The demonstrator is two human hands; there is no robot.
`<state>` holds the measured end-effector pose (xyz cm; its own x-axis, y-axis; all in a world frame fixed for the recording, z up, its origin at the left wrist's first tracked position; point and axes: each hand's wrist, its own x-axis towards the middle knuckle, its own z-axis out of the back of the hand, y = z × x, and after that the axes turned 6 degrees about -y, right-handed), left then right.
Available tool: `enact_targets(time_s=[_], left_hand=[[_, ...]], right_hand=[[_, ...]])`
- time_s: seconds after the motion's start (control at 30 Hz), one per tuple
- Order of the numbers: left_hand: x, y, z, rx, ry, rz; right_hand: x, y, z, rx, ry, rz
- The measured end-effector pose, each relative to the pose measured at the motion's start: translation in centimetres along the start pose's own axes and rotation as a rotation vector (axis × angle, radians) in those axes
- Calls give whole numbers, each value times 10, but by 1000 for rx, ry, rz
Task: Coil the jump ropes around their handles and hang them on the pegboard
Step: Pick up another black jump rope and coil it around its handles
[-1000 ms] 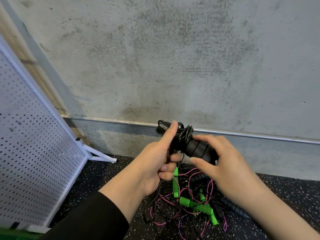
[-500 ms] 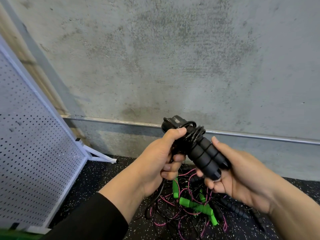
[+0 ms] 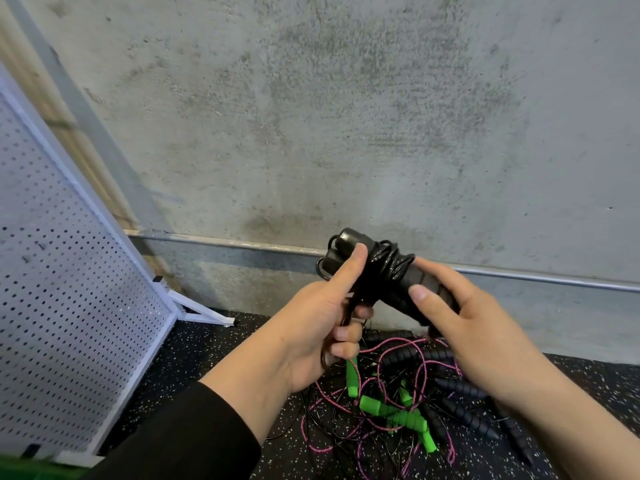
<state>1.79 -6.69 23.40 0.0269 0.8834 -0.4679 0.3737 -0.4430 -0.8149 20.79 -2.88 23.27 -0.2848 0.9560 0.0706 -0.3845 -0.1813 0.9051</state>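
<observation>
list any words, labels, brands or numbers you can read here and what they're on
None: no readable text shows anywhere.
Black rope held by the left hand and right hand: no marking visible.
Pegboard: only holes and a few small dark marks, no lettering.
Wall: bare concrete.
Rope pile: no labels visible.

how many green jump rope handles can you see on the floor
4 green handles show, all in the tangled pile below the hands: one upright just under the left hand, one lying mid-pile, a small one beside it, one nearest the camera. Cords may hide more.
</observation>
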Motion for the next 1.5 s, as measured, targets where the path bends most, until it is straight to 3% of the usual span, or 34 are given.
enact_targets(time_s=[0.2, 0.47, 0.63, 0.87, 1.03, 1.1, 1.2, 1.27, 1.4, 1.5], left_hand=[[0, 2, 3, 56, -62, -47], [-3, 4, -2, 217, -43, -150], [-5, 3, -1, 271, -2, -138], [-3, 2, -4, 139, 44, -98], [-1, 1, -8, -5, -81, -110], [-1, 3, -10, 104, -196, -197], [-2, 4, -7, 531, -417, -436], [-3, 4, -6, 686, -493, -575], [-6, 9, -13, 671, -419, -651], [-9, 9, -12, 820, -335, -761]], right_hand=[[-2, -5, 1, -110, 113, 23], [-5, -3, 1, 77, 151, -61], [-6, 2, 0, 407, 231, -151], [-6, 15, -1, 336, 18, -138], [-5, 8, 1, 279, -43, -142], [-4, 7, 1, 252, -47, -140], [-3, 7, -1, 198, -30, -132], [-3, 8, -2, 190, -23, -144], [-4, 14, -3, 246, -57, -197], [-3, 17, -1, 376, -68, -278]])
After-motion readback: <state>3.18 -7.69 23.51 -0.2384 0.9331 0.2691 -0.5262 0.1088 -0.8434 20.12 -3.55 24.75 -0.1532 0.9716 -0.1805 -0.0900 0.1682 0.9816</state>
